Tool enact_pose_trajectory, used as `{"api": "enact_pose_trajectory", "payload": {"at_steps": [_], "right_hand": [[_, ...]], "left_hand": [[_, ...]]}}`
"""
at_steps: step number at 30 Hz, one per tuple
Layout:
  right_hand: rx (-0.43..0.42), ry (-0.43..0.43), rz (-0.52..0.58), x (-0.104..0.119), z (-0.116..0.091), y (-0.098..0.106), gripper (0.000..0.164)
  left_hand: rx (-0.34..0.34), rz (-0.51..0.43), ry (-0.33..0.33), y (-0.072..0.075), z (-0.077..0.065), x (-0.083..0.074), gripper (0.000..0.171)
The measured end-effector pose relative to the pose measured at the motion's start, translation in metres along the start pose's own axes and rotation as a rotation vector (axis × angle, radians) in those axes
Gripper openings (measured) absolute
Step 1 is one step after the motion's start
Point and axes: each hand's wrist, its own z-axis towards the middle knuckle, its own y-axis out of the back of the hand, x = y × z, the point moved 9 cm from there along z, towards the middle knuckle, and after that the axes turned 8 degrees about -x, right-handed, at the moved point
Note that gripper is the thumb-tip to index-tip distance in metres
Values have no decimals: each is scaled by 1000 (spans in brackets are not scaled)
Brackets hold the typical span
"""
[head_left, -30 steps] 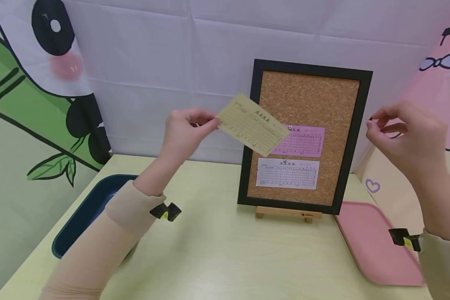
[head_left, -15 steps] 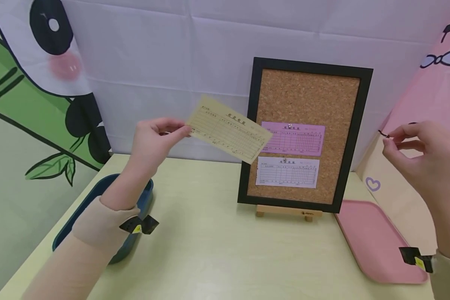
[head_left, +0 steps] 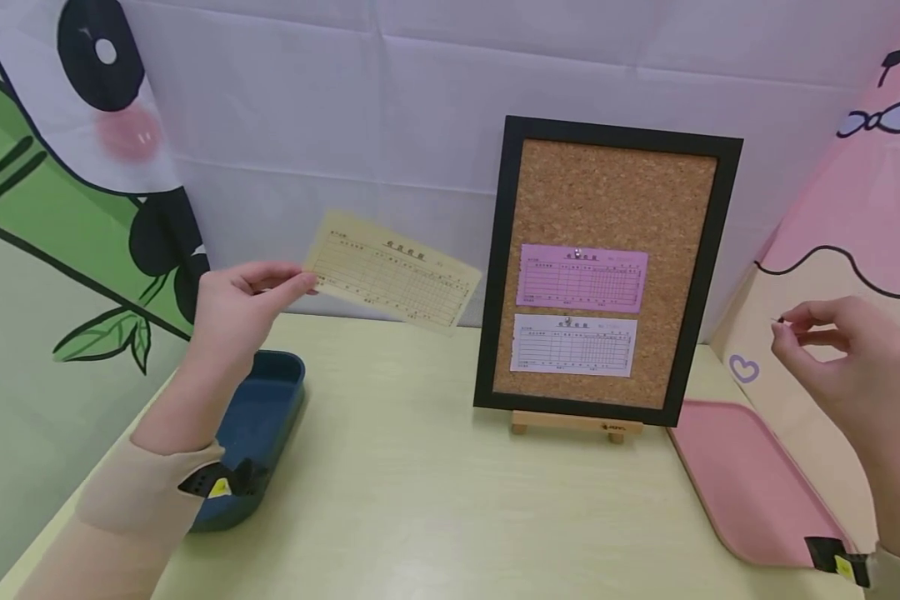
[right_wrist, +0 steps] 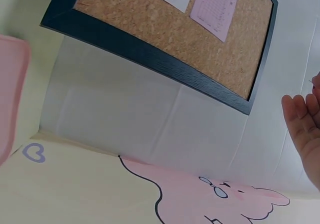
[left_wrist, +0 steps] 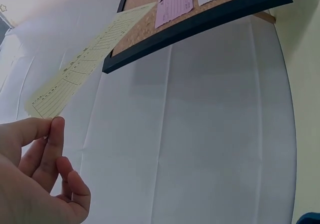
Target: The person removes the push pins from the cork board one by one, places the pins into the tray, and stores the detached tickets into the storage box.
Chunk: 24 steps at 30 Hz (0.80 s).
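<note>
Currently: L hand (head_left: 247, 304), 1 pc., pinching yellow slip (head_left: 393, 271) by its L edge; slip extends R of hand. R hand (head_left: 855, 354), 1 pc., pinching tiny item (head_left: 777, 321), too sm. to ID. Betw. hands: corkboard (head_left: 615, 192) w/ pink slip (head_left: 582, 282) above white slip (head_left: 572, 344). Below L hand: blue bin (head_left: 270, 412) on counter (head_left: 450, 508). Below & L of R hand: pink tray (head_left: 750, 483).

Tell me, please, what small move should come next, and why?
Probably, the left hand should lower the yellow slip toward the blue tray: it has drawn the slip away from the corkboard, and in the head view the tray appears just beneath that hand.
</note>
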Motion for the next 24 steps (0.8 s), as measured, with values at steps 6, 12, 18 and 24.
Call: {"api": "enact_pose_trajectory", "payload": {"at_steps": [6, 12, 18, 24], "right_hand": [[-21, 10, 28, -14, -17, 0, 12], [-31, -23, 51, -27, -31, -1, 12], [-23, -51, 75, -41, -49, -5, 11], [-15, -74, 76, -52, -66, -7, 12]], "left_hand": [[-5, 42, 58, 20, 0, 20, 51], [-9, 73, 73, 34, 1, 36, 47], [-14, 104, 92, 47, 3, 54, 49], [-26, 137, 79, 60, 7, 69, 48]]}}
